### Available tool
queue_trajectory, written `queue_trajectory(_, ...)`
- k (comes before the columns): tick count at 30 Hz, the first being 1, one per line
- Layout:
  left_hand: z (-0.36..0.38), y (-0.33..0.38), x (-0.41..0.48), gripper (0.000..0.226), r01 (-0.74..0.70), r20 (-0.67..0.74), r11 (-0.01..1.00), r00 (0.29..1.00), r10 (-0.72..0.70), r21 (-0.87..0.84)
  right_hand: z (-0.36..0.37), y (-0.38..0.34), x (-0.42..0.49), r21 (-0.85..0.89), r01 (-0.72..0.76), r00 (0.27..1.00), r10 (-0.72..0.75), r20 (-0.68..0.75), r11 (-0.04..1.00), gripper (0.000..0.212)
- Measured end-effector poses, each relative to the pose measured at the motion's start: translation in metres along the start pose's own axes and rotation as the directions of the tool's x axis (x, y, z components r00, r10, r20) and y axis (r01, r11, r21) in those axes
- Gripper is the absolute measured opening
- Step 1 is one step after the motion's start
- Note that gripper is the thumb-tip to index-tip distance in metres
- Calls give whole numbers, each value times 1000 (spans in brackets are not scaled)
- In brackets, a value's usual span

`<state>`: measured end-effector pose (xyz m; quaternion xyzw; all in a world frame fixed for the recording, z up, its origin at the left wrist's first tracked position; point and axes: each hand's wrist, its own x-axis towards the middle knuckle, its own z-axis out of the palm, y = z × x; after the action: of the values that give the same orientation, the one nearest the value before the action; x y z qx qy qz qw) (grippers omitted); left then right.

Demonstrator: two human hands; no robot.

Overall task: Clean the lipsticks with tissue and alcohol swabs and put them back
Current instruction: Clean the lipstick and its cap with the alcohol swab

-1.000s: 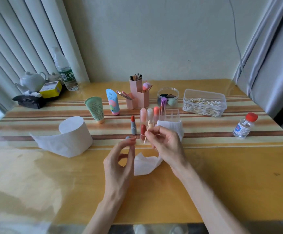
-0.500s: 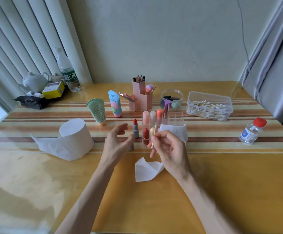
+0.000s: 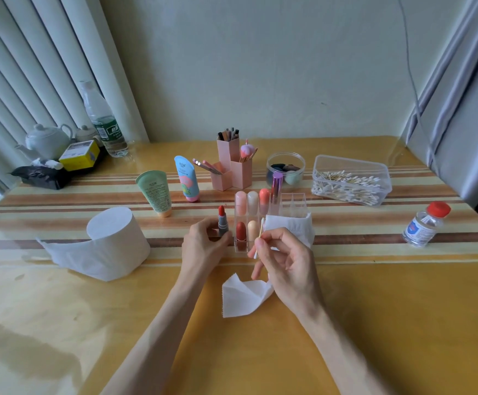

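An uncapped red lipstick (image 3: pixel 222 220) with a grey barrel stands upright on the table. My left hand (image 3: pixel 203 246) grips its base. My right hand (image 3: pixel 283 260) pinches a cotton swab (image 3: pixel 259 238), held upright just right of the clear acrylic lipstick holder (image 3: pixel 294 205). The holder contains several capped lipsticks (image 3: pixel 246 199) in pink, cream, coral and dark red. A folded tissue (image 3: pixel 289 226) lies against the holder's right side. A crumpled tissue piece (image 3: pixel 243 297) lies on the table below my right hand. The alcohol bottle (image 3: pixel 425 223) with a red cap stands at the right.
A toilet paper roll (image 3: pixel 109 240) lies at the left. A clear box of cotton swabs (image 3: pixel 351 181) sits at the back right. Two cream tubes (image 3: pixel 172 189), pink brush holders (image 3: pixel 232 166) and a sponge jar (image 3: pixel 286 169) stand behind. Teapot, yellow box and water bottle occupy the back left corner.
My left hand moved forward from near the tissue piece and took hold of the red lipstick's base. My right hand stayed near the holder with the swab.
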<state>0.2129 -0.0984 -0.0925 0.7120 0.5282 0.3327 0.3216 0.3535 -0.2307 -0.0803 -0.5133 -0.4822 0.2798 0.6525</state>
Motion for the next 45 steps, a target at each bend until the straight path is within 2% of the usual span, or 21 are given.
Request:
queue_trajectory(3,1,-3,2,11,-8,-28,1000,1000,8,-2,0,-1,0,5,-8,1000,8,0,1000,8)
queue_trajectory(6,-9,2,1,22,12,-104,996,994,-21,-88,1,-2,1,11,-9,1000,10,-11,1000,7)
queue_trajectory(8,-22,10,-3,23,-33,-169,988,986,8,-148,1,-3,2,17,-8,1000,9,-23,1000,7)
queue_trajectory(10,-36,18,-12,15,-109,-175,974,982,75,-199,1,-4,1,23,2,1000,-1,-27,1000,7)
queue_trajectory(13,-52,30,-31,14,-123,3,920,991,134,-373,-1,-9,0,48,10,1000,-9,-16,999,8)
queue_trajectory(16,-55,31,-50,17,-83,176,866,965,193,-493,-6,-17,7,125,12,1000,-12,5,992,8)
queue_trajectory(19,-49,21,-59,20,-34,254,820,943,216,-571,-11,-27,18,185,25,997,-37,62,982,6)
queue_trajectory(24,-38,11,-65,29,82,349,733,911,220,-676,-13,-32,33,87,95,977,-109,181,992,7)
queue_trajectory(26,-37,6,-65,31,102,374,723,899,226,-684,-13,-28,33,44,100,972,-108,210,994,5)
queue_trajectory(30,-40,0,-65,39,88,401,756,884,241,-648,-12,-16,26,-114,167,962,-136,236,979,15)
queue_trajectory(34,-43,0,-66,35,77,433,770,860,271,-634,-8,-9,20,-204,214,956,-161,247,955,10)
queue_trajectory(45,-40,3,-65,33,104,450,733,844,292,-672,-3,-4,18,-226,220,960,-170,222,949,9)
